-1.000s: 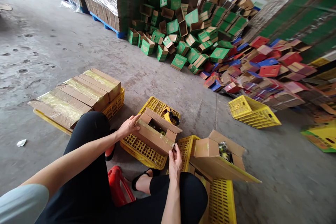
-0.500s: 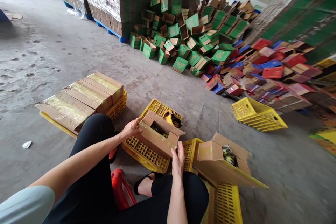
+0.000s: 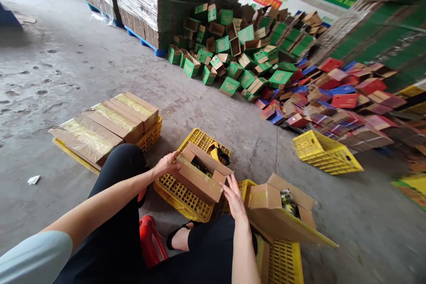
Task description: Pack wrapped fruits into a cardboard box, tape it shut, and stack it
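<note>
Take the open box as the clock's centre; it sits on an upturned crate in front of you. Your left hand is at 9 o'clock, its thumb and fingers on the box end; whether it grips, you can't tell. Your right hand, at 4, is released, fingers spread against the other end.

Uneven pressure from your two hands could skew the box, as neither visibly clasps it. A push towards 1 o'clock might also knock the tape dispenser, which lies near the crate's far edge. The second box, at 4, leans over a lower crate; a bump from your right arm could spill it.

Your box holds greenish pieces, partly shaded; the second box shows similar ones, too small to identify. At 10, three taped boxes sit closed on another crate, contents hidden.
</note>
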The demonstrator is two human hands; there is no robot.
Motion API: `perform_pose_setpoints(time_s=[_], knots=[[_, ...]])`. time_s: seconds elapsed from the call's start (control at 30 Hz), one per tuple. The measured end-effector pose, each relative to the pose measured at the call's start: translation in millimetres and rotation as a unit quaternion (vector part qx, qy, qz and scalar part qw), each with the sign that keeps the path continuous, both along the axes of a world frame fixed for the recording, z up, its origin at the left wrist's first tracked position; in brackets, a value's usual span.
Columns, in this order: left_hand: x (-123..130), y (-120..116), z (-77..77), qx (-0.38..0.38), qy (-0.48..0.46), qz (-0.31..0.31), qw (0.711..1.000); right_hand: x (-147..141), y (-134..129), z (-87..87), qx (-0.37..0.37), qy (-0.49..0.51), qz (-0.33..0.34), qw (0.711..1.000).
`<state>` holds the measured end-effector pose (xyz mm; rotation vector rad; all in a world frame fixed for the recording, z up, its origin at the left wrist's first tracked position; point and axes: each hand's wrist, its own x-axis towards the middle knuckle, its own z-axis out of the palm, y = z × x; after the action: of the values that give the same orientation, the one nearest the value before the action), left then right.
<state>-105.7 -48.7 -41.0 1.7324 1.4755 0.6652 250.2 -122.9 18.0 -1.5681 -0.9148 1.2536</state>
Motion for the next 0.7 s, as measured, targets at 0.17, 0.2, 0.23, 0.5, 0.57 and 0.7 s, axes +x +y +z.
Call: perform_pose_setpoints(time_s=[0.17,0.2,0.23,0.5,0.57,0.7], knots=[[0.3,0.4,7.0,-0.005,0.021,-0.009,1.000,1.4,-1.4,-10.1,0.018,-0.033,-0.011,0.999],[0.6,1.0,8.1,-0.006,0.028,-0.011,1.000,2.1,-1.9,-12.2,0.019,-0.048,-0.012,0.999],[0.9,1.9,8.7,-0.008,0.033,-0.011,0.999,2.7,-2.4,-14.1,0.021,-0.061,-0.012,0.998],[-0.5,6.2,6.8,-0.023,0.047,-0.014,0.999,-1.1,0.2,-15.7,0.030,-0.054,-0.051,0.997],[-0.8,5.7,6.9,-0.015,0.045,-0.017,0.999,-2.2,1.6,-14.5,0.027,-0.046,-0.068,0.996],[0.2,4.6,7.6,0.009,0.046,-0.020,0.999,-1.9,3.2,-13.5,0.025,-0.046,-0.079,0.995]])
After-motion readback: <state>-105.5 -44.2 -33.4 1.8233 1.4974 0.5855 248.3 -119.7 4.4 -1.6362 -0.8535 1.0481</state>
